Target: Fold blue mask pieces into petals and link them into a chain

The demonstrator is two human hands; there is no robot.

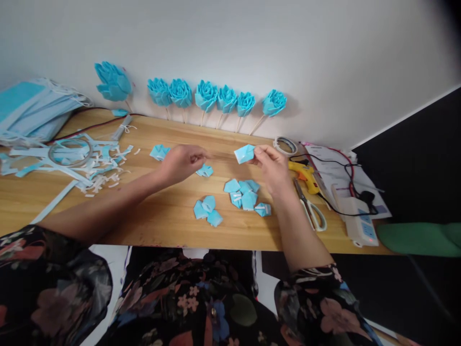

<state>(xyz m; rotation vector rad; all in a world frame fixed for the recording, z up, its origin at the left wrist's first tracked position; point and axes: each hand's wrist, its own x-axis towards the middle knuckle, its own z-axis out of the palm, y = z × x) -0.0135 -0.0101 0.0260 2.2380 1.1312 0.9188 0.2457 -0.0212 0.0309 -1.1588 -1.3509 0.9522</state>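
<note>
My right hand (272, 166) pinches a folded blue piece (244, 154) by one edge above the table (169, 216). My left hand (179, 163) curls beside loose folded pieces (205, 170); whether it grips anything, I can't tell. Beyond, I see scissors (309, 209), a yellow glue gun (305, 177) and blue flowers (206, 96).

Both forearms (297, 226) reach forward, slanting inward. The left hand (183, 162) is curled, though blur leaves its grip uncertain; the right hand (272, 166) pinches, pointing inward.
</note>
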